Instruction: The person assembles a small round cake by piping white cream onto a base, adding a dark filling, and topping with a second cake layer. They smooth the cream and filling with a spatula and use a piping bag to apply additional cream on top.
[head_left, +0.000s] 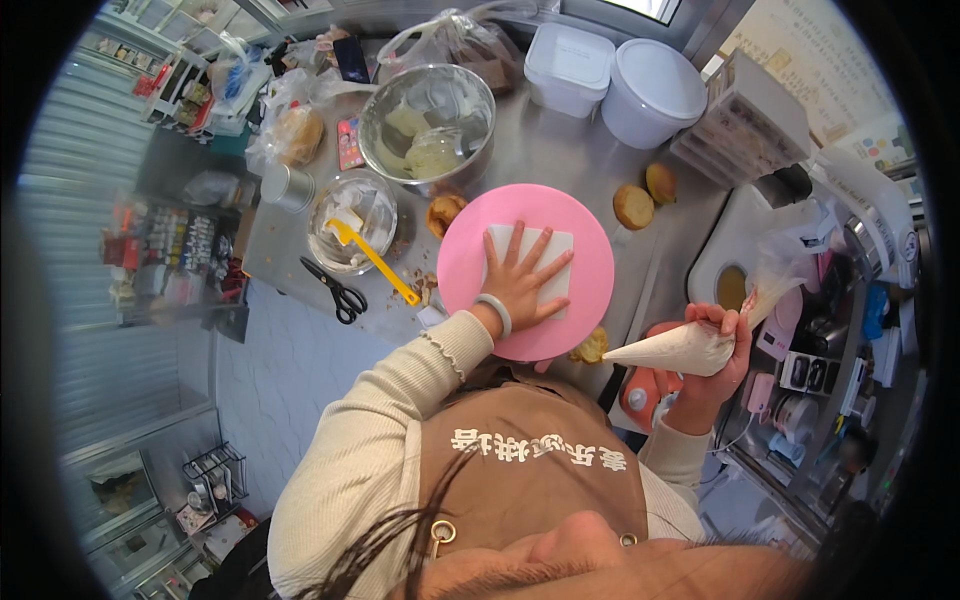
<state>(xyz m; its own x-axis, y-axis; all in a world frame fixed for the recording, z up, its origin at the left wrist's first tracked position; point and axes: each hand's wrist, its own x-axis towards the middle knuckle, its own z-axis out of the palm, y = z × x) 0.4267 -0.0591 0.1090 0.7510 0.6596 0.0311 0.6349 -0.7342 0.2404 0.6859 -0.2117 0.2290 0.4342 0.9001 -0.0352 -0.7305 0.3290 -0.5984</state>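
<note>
My left hand (521, 279) lies flat with its fingers spread, pressing on a white square sheet (556, 294) on top of the pink round turntable (465, 247). A bracelet circles that wrist. Off to the right, my right hand (726, 360) is closed around a piping bag (675, 349) full of pale cream. The bag's tip points left, over the edge of the steel worktable (559, 150) and close to a yellowish cake piece (591, 346). Its twisted upper end sticks out above my fingers.
Left of the turntable are a glass bowl (319, 241) with cream, a yellow spatula (382, 266) and black scissors (341, 291). Behind stands a large steel bowl (480, 142). White tubs (651, 94) line the back; two round baked pieces (634, 207) lie right, near a kitchen scale (705, 259).
</note>
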